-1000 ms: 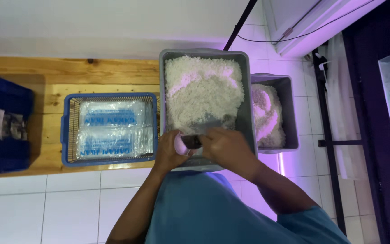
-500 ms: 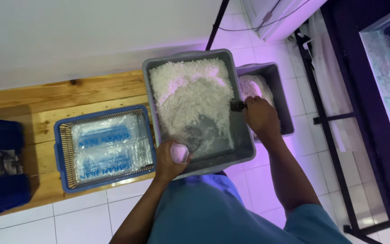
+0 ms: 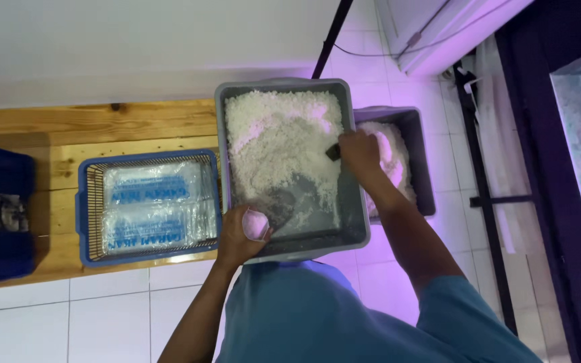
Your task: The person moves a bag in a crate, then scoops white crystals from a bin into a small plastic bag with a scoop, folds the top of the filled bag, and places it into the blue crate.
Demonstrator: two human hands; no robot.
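A grey tub [image 3: 354, 202] half full of white grains [image 3: 277, 144] sits in the middle, its near part scraped bare. The left hand [image 3: 240, 235] grips the tub's near rim, fingers curled over the edge with a small pale lump under the thumb. The right hand [image 3: 359, 153] is closed around a small dark object [image 3: 333, 152] at the tub's right wall, touching the grains. Just right stands a second grey tub [image 3: 417, 158] of grains. To the left, a blue basket [image 3: 148, 205] of clear packets rests on a wooden surface [image 3: 89, 124].
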